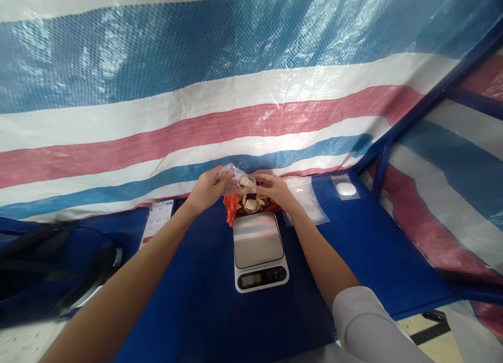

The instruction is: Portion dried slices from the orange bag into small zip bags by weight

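Note:
A clear plastic bag (234, 178) is pinched by my left hand (209, 187) above a red plastic bag (231, 208). Pale, chip-like dried pieces (251, 203) fill the red bag, and a few similar pieces show inside the clear bag. My right hand (274, 189) is at the right side of the clear bag's pieces, with its fingers curled against them; whether it grips the bag or a piece is hard to make out. Just in front of the red bag sits a kitchen scale (259, 242) with a bare metal plate and a dark display.
Flat clear plastic bags (304, 198) lie right of the red bag. Farther right is a white round object (346, 189) on a small clear bag. A phone (157, 219) showing a timer and a black strap-like item (90, 271) are on the left. A striped tarp (196, 111) hangs behind the blue table (188, 295).

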Available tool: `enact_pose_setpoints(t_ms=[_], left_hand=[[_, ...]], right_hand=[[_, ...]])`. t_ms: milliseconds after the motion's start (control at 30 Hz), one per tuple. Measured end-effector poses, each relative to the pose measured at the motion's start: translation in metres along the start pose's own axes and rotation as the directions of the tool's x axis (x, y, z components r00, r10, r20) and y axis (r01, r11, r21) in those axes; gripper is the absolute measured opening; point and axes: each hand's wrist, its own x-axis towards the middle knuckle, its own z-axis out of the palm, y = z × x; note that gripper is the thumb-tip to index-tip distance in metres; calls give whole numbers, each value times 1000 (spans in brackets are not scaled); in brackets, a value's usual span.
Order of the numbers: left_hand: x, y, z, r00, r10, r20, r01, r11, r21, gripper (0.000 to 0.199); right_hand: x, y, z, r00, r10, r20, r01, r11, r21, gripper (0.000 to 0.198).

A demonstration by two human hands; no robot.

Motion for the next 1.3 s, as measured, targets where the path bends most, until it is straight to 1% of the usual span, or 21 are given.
enact_pose_setpoints(t_ms=[100,200,300,400,467,567,700,800,900,1033,1133,1300], left_hand=[[-1,3,2,1000,-1,16,2,1000,-28,42],[-1,6,2,999,6,34,-5,1000,-13,43],[-1,8,1,999,3,52,-3,1000,13,43],[0,7,2,998,10,62,-12,1000,25,44],[-1,6,2,997,20,70,-22,999,24,45],[-1,7,2,996,36,87,-38,999,16,47],[-1,7,1,992,51,111,-55,998,30,48],[-1,3,-1,995,41,88,-43,999,21,49],[-2,-3,-3,997,24,70,-25,1000,12,50],[-5,-7,-7,999,20,37,-23,997,71,52],[-7,-10,-10,1000,7,18,-9,996,91,53],[-6,-14,-12,1000,-30,-5,30,996,81,56]], right_hand=[[2,2,3,999,-34,-22,33,999,-41,49],[4,5,5,996,-77,-44,74,995,-68,46],[5,7,5,993,-84,-82,80,995,-52,43],[4,5,5,992,-86,-96,81,995,-51,38],[3,3,5,992,-70,-108,65,997,-43,35],[3,1,5,992,-1,-124,4,1000,21,34],[4,3,5,993,77,-93,-68,993,94,36],[5,5,4,989,105,-101,-91,987,135,36],[6,5,3,984,115,-139,-90,981,175,34],[5,5,1,969,131,-210,-90,977,192,33],[4,4,0,974,106,-198,-70,981,180,36],[0,0,0,986,51,-158,-34,993,110,41]])
